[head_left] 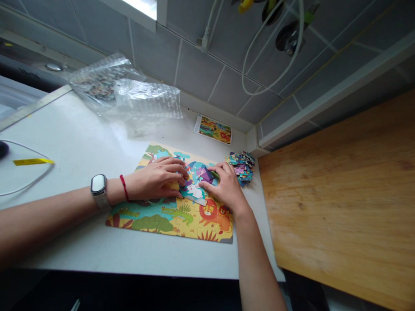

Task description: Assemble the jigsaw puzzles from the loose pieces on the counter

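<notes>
The patch of blue and purple pieces lies upon the larger puzzle, at 3 o'clock from the left hand and at 9 o'clock from the right hand. The left fingers are bent at its edge, and the right thumb and forefinger stand apart upon it, but whether either hand grips a piece, I cannot tell. From the right hand, the pile is near at 2 o'clock, the card farther at 12.
</notes>
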`<state>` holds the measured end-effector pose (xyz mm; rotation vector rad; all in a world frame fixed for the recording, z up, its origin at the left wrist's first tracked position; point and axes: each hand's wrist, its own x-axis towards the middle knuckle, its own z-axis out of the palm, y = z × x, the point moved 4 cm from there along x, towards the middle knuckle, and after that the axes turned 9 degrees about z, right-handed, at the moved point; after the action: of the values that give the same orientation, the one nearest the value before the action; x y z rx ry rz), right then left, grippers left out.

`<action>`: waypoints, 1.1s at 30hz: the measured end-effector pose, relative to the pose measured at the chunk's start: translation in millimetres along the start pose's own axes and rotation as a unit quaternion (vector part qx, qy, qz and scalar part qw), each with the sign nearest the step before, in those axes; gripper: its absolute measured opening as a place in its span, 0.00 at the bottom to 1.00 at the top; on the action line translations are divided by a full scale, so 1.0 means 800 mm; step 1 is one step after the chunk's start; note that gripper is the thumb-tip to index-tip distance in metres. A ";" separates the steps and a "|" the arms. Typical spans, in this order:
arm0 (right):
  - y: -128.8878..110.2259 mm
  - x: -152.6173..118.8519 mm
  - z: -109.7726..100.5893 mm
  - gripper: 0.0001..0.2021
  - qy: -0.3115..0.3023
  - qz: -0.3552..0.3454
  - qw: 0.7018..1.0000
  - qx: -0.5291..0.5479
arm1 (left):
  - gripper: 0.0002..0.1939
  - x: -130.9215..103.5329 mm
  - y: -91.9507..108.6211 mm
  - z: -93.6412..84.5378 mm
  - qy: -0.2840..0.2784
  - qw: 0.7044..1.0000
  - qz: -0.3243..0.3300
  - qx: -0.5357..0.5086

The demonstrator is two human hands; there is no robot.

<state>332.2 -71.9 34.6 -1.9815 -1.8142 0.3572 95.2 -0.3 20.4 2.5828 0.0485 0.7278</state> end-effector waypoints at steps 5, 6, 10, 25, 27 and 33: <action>0.001 0.002 0.001 0.22 -0.020 -0.006 0.999 0.028 | 0.11 -0.001 -0.001 0.001 0.000 1.000 -0.001 0.001; 0.000 0.002 0.001 0.22 -0.028 -0.015 0.999 0.040 | 0.12 -0.001 -0.001 0.001 -0.003 1.000 0.000 0.004; -0.005 0.003 0.000 0.23 -0.047 -0.055 0.994 0.078 | 0.12 0.001 0.000 0.000 -0.007 1.000 0.003 0.005; 0.000 0.006 -0.002 0.17 0.001 -0.038 0.998 0.044 | 0.10 0.000 -0.004 -0.006 0.049 0.996 -0.046 0.054; 0.000 0.007 -0.003 0.16 0.005 -0.038 0.998 0.046 | 0.11 0.000 -0.003 -0.006 0.045 0.996 -0.045 0.057; -0.001 0.007 -0.005 0.13 0.028 -0.038 0.997 0.058 | 0.12 0.003 -0.001 -0.008 0.044 0.996 -0.040 0.061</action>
<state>334.3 -66.8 38.8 -1.8218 -1.7871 0.3702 93.8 3.4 26.3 2.6455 0.2307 0.8324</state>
